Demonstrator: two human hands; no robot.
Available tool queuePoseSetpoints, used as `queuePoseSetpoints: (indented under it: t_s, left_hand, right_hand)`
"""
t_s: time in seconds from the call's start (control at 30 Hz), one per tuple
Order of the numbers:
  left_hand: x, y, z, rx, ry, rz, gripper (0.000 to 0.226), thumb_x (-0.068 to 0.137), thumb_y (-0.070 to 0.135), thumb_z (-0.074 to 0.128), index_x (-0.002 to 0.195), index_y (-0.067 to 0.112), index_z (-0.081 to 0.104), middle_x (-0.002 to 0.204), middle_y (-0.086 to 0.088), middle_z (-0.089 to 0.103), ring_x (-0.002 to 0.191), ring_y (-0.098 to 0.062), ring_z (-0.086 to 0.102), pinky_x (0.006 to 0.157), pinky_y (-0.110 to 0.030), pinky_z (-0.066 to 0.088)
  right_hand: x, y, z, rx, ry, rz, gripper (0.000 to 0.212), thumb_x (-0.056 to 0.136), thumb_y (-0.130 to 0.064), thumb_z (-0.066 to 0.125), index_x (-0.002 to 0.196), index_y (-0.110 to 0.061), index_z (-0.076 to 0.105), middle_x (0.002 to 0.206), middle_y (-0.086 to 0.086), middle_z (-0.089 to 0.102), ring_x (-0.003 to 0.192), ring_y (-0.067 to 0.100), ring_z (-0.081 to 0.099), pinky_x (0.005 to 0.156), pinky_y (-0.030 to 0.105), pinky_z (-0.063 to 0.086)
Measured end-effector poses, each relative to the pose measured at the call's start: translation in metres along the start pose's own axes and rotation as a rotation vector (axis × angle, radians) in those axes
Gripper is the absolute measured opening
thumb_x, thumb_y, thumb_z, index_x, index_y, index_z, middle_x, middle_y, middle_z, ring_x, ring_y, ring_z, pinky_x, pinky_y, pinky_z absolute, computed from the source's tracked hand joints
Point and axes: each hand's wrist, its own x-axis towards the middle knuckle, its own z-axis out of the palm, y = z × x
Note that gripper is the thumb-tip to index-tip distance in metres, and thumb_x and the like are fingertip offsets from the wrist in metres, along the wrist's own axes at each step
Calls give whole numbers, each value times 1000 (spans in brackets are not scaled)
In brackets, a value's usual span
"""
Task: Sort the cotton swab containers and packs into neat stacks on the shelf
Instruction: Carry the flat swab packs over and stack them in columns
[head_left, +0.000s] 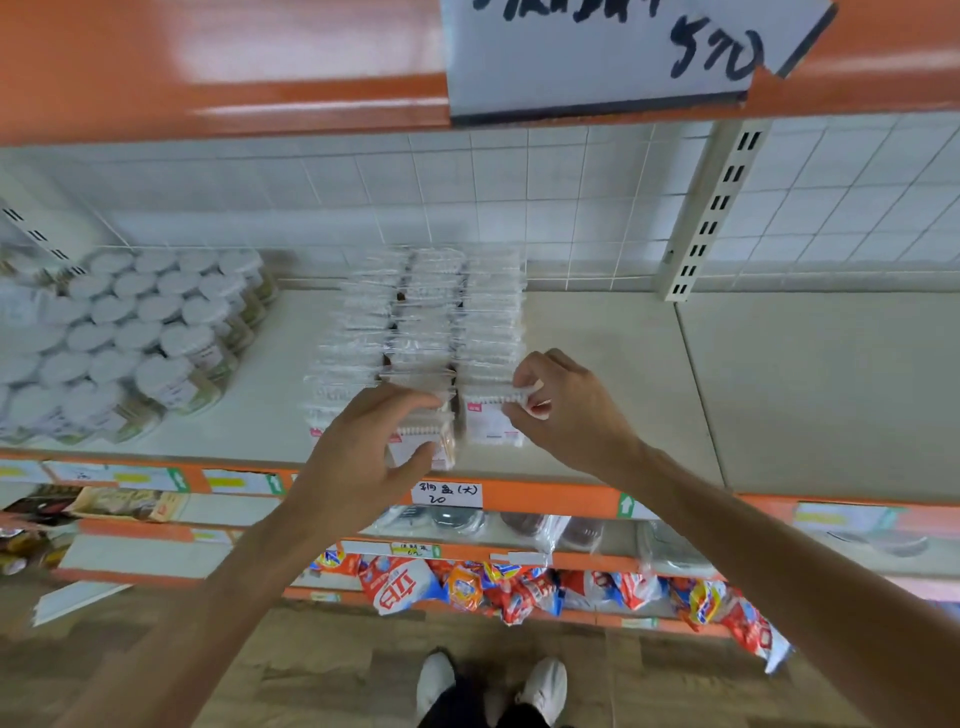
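- Hands worked at the front edge of a cream, smooth shelf (597, 364) trimmed in glossy orange.
- The left hand (363, 441) curled its fingers over the top and its thumb under the front of a flat, clear plastic swab pack (423, 441), gripping it at the head of the middle row.
- The right hand (566, 410) pinched the crinkly upper right corner of the neighbouring pack (491, 423) between thumb and bent fingers; that pack stood at the front of the right row.
- Beyond the fingertips, three rows of packs (426, 322) ran back toward the white wire grid (519, 197), overlapping like shingles; blur kept the count in each row uncertain.
- Well left of the left hand's knuckles, round white-lidded swab containers (140, 338) with clear cylindrical walls stood packed tight, stacked two high at the visible edge; too many and too blurred to count exactly.
- Right of the right hand's fingers, the shelf surface lay bare up to a slotted metal upright (711, 208).
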Motion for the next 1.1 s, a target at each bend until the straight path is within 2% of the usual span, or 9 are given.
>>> queuePoseSetpoints:
  t_s: [0.13,0.27,0.33,0.5,0.67,0.8,0.9,1.0,1.1]
  left_hand:
    - [-2,0,-1,33,19,29,37,88,32,61,123,23,63,116,11,62,111,-5,54,94,-4,34]
    - [6,-1,-1,339,-8,253,35,84,22,69,118,16,67,113,1,65,103,-17,57,90,-27,44]
    - [11,-2,-3,382,-31,301,37,82,20,69,118,17,65,113,1,64,104,-18,56,90,-31,46]
    - [-4,-9,-21,377,-25,323,45,81,17,74,125,16,63,118,-1,63,108,-21,57,91,-34,48]
    - [-59,-33,-52,352,40,312,43,84,32,52,122,15,66,119,-2,65,112,-16,51,90,-26,38]
    - [-110,-66,-91,364,57,225,55,81,32,64,135,17,61,134,-7,63,127,-27,55,102,-36,43]
    - [-162,-92,-135,374,103,141,57,89,40,53,141,17,56,140,-7,59,131,-29,54,103,-47,49]
    - [-229,-120,-174,410,137,33,62,87,45,47,142,17,54,140,-9,59,130,-31,55,103,-49,49]
    - [-301,-143,-206,457,162,-84,61,87,41,57,141,14,56,138,-13,60,127,-32,57,102,-45,47]
  right_hand:
    - [0,0,9,31,53,36,23,85,-25,77,99,-16,60,100,-4,55,73,12,69,71,42,59]
    - [0,-9,9,22,66,81,25,85,-26,78,98,-16,59,99,-5,55,72,12,69,71,42,58]
    - [-1,-14,10,10,73,96,26,85,-26,78,99,-16,58,99,-6,54,72,13,69,71,42,58]
    - [-15,-29,2,-182,99,174,46,84,-40,78,117,-17,57,116,-2,56,86,19,69,73,37,57]
    - [-44,-88,10,-598,151,-124,61,76,-44,81,123,-14,57,132,10,56,114,33,58,91,45,54]
    - [-37,-174,52,-562,9,-267,63,85,-48,70,135,-12,55,148,13,48,134,33,47,106,44,43]
    - [-33,-230,87,-572,-92,-316,72,90,-52,64,145,-11,44,158,13,33,143,32,36,112,45,36]
    - [-23,-289,129,-582,-197,-398,78,94,-56,58,153,-11,32,165,13,17,148,32,23,115,44,28]
    - [-15,-360,178,-516,-255,-539,79,93,-53,61,153,-10,32,165,14,18,148,33,25,115,45,30]
